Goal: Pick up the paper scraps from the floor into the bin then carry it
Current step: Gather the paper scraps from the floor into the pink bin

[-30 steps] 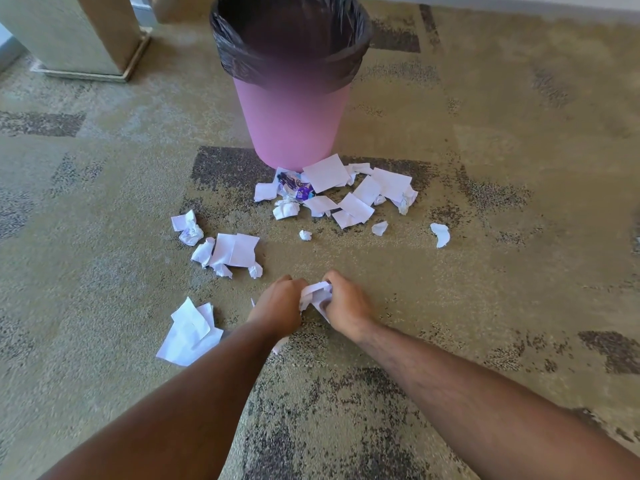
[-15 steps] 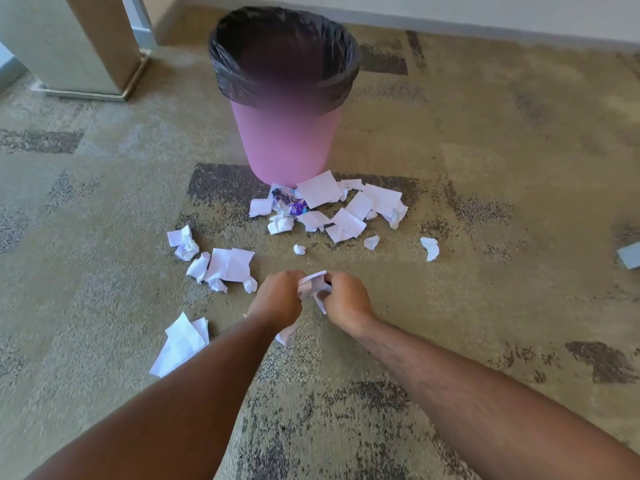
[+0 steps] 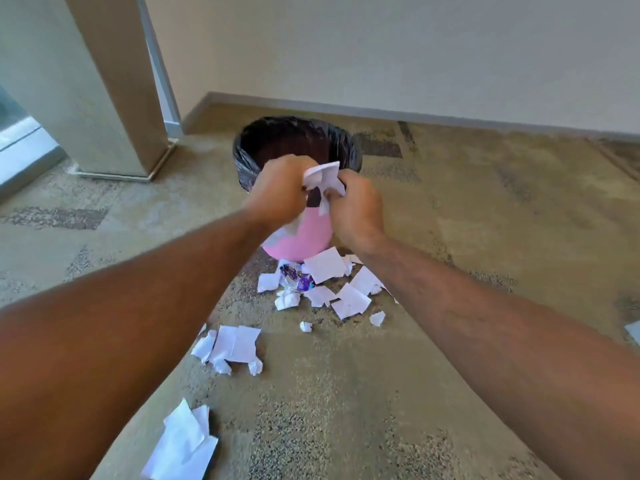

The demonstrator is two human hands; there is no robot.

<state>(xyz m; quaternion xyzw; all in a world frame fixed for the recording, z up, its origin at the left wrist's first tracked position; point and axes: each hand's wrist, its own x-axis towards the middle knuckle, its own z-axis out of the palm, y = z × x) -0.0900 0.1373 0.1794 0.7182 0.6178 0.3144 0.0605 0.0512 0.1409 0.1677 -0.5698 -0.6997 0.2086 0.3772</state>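
Paper scraps [image 3: 323,183] sit bunched between both hands at the near rim of the bin [image 3: 298,233], a pink tub lined with a black bag. Left hand [image 3: 280,192] and right hand [image 3: 356,211] each have their fingers curled tight on the same wad, knuckles almost meeting. Whether the wad is fully past the rim is hard to judge from this angle; it looks to hang just over the near edge. To drop it cleanly, the hands should go a little further over the dark opening before either grip loosens, then part together so no loose piece slides down the outside. Plenty is left on the floor [image 3: 450,306]: a cluster at the bin's foot [image 3: 332,285], a group nearer [image 3: 235,344], and folded sheets closest [image 3: 183,445].
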